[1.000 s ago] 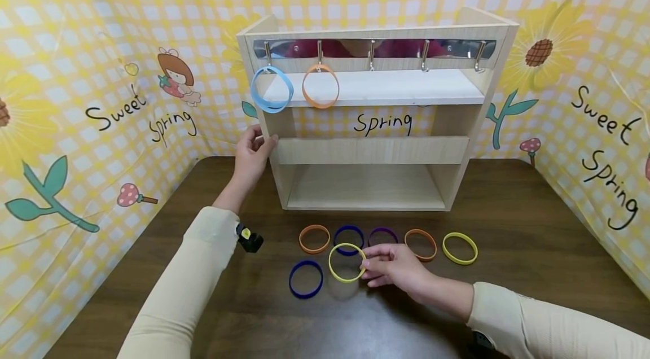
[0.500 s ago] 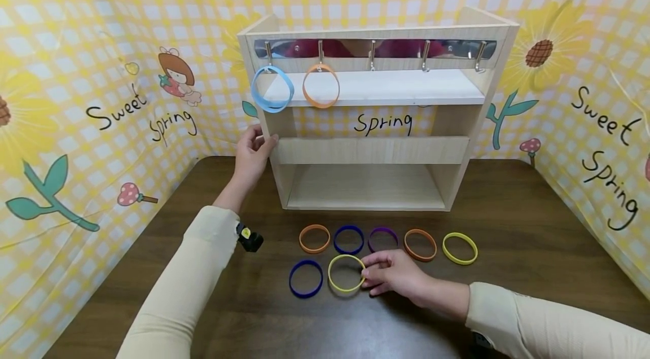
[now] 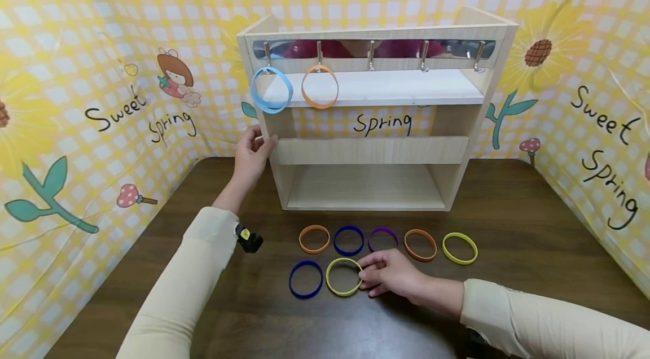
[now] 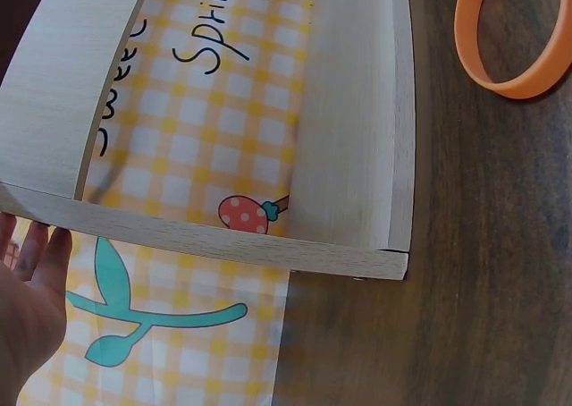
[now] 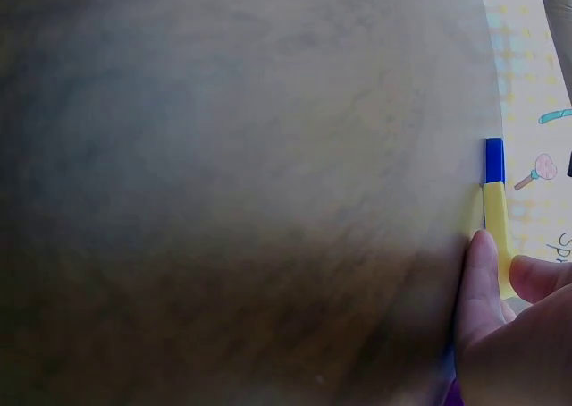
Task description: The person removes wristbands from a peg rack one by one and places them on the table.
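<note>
My right hand (image 3: 391,277) pinches the right edge of a yellow silicone wristband (image 3: 327,280) at the tabletop. In the right wrist view, thumb and fingers hold the yellow band (image 5: 496,218), with a blue band (image 5: 494,158) beyond it. My left hand (image 3: 250,157) grips the left side panel of a wooden shelf rack (image 3: 373,150), thumb on the front edge. From the left wrist, the fingers (image 4: 55,254) touch that panel. A light blue wristband (image 3: 289,91) and an orange wristband (image 3: 335,91) hang on the rack's two leftmost hooks.
A dark blue band (image 3: 291,285) lies left of the held one. Behind are an orange band (image 3: 301,240), a blue band (image 3: 336,240), a purple band (image 3: 383,229), another orange band (image 3: 435,246) and a yellow band (image 3: 475,249). The metal hook strip (image 3: 398,48) also carries three bare hooks.
My right hand has moved the yellow wristband down and slightly left, away from the blue band behind it, to the tabletop beside the dark blue one. The left hand stays on the rack.
</note>
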A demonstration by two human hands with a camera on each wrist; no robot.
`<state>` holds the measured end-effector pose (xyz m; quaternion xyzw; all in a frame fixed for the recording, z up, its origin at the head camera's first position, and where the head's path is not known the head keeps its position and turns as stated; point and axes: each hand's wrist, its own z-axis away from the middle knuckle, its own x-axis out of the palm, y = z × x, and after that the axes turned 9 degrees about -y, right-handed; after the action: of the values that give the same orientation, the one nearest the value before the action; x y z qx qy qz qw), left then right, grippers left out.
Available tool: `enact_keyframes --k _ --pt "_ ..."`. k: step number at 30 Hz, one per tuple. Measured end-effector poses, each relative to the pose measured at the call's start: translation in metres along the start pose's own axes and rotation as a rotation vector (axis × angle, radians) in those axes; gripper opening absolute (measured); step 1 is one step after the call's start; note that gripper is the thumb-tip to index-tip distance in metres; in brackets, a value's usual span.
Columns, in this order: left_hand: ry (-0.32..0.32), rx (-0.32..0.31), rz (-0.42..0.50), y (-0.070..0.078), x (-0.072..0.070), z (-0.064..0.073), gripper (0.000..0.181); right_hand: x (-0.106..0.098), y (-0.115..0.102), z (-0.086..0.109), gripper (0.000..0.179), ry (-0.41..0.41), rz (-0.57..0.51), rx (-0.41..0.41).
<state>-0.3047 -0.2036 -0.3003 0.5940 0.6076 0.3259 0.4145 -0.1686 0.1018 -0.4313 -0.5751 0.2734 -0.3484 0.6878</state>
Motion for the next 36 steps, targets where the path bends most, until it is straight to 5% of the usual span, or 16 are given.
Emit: enact_keyframes --k 36 --pt "-0.009 0.010 -0.009 0.001 -0.001 0.001 0.034 0.001 -0.018 0.002 0.030 0.037 0.106 -0.027"
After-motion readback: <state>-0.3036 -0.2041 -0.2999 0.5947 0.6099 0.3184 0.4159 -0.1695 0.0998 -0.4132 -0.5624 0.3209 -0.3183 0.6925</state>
